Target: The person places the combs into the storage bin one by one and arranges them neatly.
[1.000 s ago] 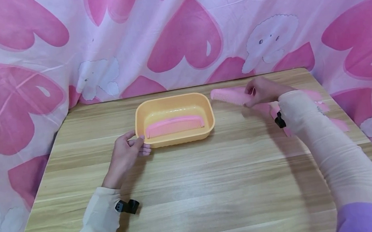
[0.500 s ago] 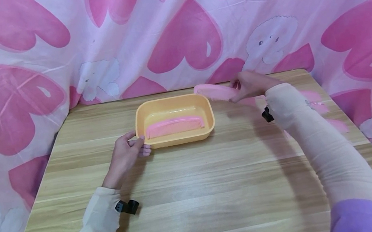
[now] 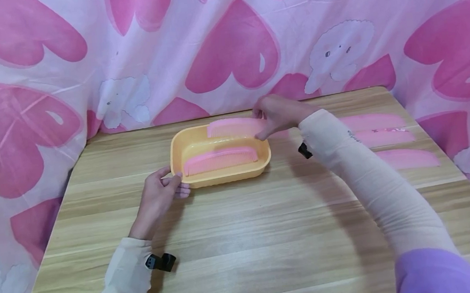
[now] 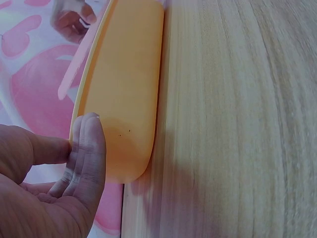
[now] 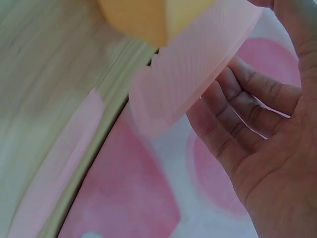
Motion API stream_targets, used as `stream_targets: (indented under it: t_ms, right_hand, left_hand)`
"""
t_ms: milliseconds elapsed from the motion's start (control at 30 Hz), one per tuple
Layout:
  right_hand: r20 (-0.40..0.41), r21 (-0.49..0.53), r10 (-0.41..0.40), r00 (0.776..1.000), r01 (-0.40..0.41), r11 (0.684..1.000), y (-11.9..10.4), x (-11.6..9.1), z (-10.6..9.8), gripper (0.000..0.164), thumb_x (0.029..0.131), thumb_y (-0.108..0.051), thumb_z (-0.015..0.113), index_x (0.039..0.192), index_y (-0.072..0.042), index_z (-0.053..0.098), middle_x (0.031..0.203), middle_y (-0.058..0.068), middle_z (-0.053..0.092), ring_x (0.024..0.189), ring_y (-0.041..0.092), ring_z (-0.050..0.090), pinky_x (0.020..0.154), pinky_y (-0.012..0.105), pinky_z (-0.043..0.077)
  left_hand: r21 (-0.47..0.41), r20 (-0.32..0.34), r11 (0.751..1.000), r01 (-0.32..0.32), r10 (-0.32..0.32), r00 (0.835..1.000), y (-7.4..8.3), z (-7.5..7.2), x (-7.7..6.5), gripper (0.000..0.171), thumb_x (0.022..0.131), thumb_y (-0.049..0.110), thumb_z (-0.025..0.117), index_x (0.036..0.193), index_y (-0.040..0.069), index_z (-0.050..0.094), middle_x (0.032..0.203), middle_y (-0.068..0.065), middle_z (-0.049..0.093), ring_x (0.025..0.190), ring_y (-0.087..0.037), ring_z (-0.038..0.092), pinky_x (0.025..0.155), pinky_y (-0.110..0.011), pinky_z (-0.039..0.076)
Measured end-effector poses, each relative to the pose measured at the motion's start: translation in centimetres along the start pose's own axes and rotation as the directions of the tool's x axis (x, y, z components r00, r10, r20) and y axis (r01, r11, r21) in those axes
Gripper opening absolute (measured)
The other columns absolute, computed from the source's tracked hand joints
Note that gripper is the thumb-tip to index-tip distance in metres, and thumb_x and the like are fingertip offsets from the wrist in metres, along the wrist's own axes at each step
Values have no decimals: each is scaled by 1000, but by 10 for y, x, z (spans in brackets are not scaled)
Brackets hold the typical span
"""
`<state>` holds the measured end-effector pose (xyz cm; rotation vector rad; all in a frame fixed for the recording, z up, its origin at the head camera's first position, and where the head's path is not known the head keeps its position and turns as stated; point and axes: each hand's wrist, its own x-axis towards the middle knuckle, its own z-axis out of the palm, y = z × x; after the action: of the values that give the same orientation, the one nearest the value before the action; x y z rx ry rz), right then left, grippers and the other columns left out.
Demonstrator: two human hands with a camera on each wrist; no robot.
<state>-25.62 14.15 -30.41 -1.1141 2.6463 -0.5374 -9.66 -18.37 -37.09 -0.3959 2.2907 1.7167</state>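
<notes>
My left hand [image 3: 158, 191] grips the near left corner of a yellow plastic basin [image 3: 221, 180], thumb at the rim and fingers against the outer wall [image 4: 124, 84]. Inside the basin lies one pink comb [image 3: 221, 161], teeth toward me. A second pink comb [image 3: 233, 128] hangs over the basin's far right part, teeth down. My right hand [image 3: 280, 114] pinches its right end between thumb and fingers. In the right wrist view this held comb [image 5: 193, 69] overlaps the basin's corner [image 5: 138, 22].
On the right of the wooden table [image 3: 244, 240], several more pink combs [image 3: 410, 158] lie flat, partly hidden by the right forearm. Another comb end [image 3: 280, 133] peeks out beneath the right hand. A pink heart-patterned cloth [image 3: 230, 48] hangs behind the table.
My right hand has carried the pink comb leftward from the table's right side to over the basin. The left hand and basin have stayed in place.
</notes>
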Motion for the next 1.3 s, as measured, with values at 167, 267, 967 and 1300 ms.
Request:
stream_targets:
  t_ms: [167, 267, 967, 1300]
  right_hand:
    - [39, -4, -3, 999, 3, 1000, -15, 14, 9, 45, 71, -27, 89, 98, 3, 69, 97, 13, 68, 89, 26, 61, 85, 39, 56]
    - [71, -1, 12, 997, -12, 1000, -23, 21, 15, 49, 72, -28, 88, 104, 3, 68, 101, 12, 66, 92, 25, 58, 86, 36, 55]
    - [191, -62, 38, 981, -27, 998, -42, 48, 60, 46, 74, -34, 86, 102, -3, 67, 95, 4, 60, 83, 17, 49, 70, 28, 46]
    - [195, -66, 21, 981, -8, 998, -38, 52, 74, 43, 73, -36, 88, 95, -4, 69, 87, 1, 56, 78, 14, 46, 65, 24, 41]
  left_hand:
    - [-20, 6, 1000, -17, 17, 1000, 0, 0, -1, 51, 108, 16, 50, 153, -3, 35, 98, -19, 74, 81, -19, 73, 81, -33, 64]
    - [-30, 9, 999, -27, 27, 1000, -1, 0, -1, 50, 107, 15, 50, 152, -4, 36, 97, -21, 73, 79, -18, 73, 79, -32, 64]
    - [-45, 10, 998, -47, 47, 999, -2, 0, -1, 51, 107, 15, 51, 151, -6, 35, 97, -23, 73, 78, -18, 73, 77, -31, 65]
    - [-44, 5, 997, -60, 60, 998, -2, 1, 0, 51, 107, 15, 50, 151, -6, 35, 96, -23, 73, 78, -20, 73, 77, -32, 65]
